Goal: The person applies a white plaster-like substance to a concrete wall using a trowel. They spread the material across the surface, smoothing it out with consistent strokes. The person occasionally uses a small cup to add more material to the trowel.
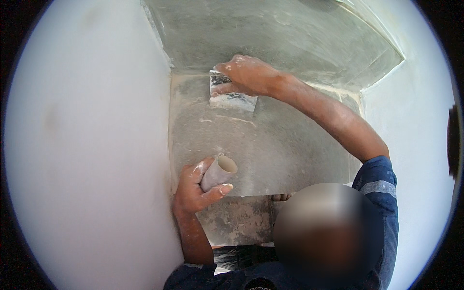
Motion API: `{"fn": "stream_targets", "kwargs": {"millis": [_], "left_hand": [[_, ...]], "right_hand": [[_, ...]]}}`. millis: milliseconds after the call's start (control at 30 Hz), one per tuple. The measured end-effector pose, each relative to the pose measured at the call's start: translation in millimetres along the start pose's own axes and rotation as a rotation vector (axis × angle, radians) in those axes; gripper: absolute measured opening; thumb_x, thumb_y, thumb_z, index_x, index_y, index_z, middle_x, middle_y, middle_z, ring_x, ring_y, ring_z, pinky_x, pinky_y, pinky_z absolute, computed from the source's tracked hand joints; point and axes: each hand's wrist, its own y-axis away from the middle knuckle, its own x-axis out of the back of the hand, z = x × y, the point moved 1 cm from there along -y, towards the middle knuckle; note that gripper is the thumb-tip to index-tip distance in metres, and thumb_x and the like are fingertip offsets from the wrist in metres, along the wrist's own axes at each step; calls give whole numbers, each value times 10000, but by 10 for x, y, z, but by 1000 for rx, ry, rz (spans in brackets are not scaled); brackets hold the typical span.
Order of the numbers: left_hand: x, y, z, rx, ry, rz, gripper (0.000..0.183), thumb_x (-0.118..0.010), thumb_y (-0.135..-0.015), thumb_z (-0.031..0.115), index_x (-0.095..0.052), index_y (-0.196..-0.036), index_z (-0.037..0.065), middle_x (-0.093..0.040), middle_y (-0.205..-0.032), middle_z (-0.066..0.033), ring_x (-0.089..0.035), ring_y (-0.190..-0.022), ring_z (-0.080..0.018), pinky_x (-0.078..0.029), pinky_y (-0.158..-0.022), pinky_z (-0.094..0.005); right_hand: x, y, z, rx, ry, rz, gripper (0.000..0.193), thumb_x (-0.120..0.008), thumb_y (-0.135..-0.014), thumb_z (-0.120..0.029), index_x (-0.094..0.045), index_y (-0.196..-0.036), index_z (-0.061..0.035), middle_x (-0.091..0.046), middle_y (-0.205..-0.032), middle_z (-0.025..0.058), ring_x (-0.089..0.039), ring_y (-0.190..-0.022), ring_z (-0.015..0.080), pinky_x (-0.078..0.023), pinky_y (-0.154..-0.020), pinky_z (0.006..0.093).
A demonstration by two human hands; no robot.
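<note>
My left hand (197, 189) is wrapped round a short pale grey tube (212, 180), thumb on its near side and its round open end facing up. The tube's lower end is hidden, so I cannot tell whether it is loose or fixed. White dust marks my fingers. Farther off, my right hand (249, 76) grips a flat rectangular putty blade (237, 102) smeared with white and dark patches. The blade lies against or just over the grey cement surface (285, 140), close to its far edge.
A smooth white wall (92, 145) rises along the left, another white wall (415, 116) along the right. Beyond the blade stands a second grey cement face (280, 38), meeting the first at a pale seam. Below the near edge lies a stained lower surface (237, 220).
</note>
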Motion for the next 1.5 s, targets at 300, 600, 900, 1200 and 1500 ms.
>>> {"fn": "stream_targets", "kwargs": {"millis": [300,600,900,1200,1500], "left_hand": [[1,28,-31,13,-3,9,393,-694,-684,297,-574,-889,-16,-563,-651,-79,-531,-580,-146,-415,-519,-297],[-30,8,-25,-25,-10,17,400,-693,-687,298,-575,-900,-19,-564,-648,-85,-532,-571,-147,-416,-515,-291],[-11,5,-19,-52,-30,15,402,-683,-691,303,-573,-880,-34,-567,-637,-103,-537,-543,-162,-415,-493,-306],[-26,-5,-40,-46,-14,6,403,-678,-697,329,-582,-889,-12,-576,-649,-100,-548,-567,-163,-424,-517,-304],[-12,-20,-28,-52,-34,-6,416,-691,-688,328,-591,-900,-16,-581,-648,-101,-551,-563,-159,-434,-522,-297]], "right_hand": [[55,-444,-228,95,-38,23,600,-567,-768,-496,-521,-1148,-33,-613,-895,215,-599,-908,331,-498,-799,407],[-3,-589,-259,136,27,52,603,-575,-745,-523,-563,-1080,-21,-618,-901,208,-610,-895,328,-508,-778,408],[-123,-594,-279,167,-21,5,605,-574,-725,-552,-600,-954,8,-624,-858,218,-625,-861,318,-519,-735,410],[-160,-594,-339,126,-42,-65,655,-568,-709,-587,-601,-913,35,-621,-862,226,-618,-883,320,-515,-743,414],[-98,-529,-407,149,-43,-185,659,-513,-759,-596,-616,-911,37,-608,-887,232,-585,-932,333,-502,-783,416]]}}
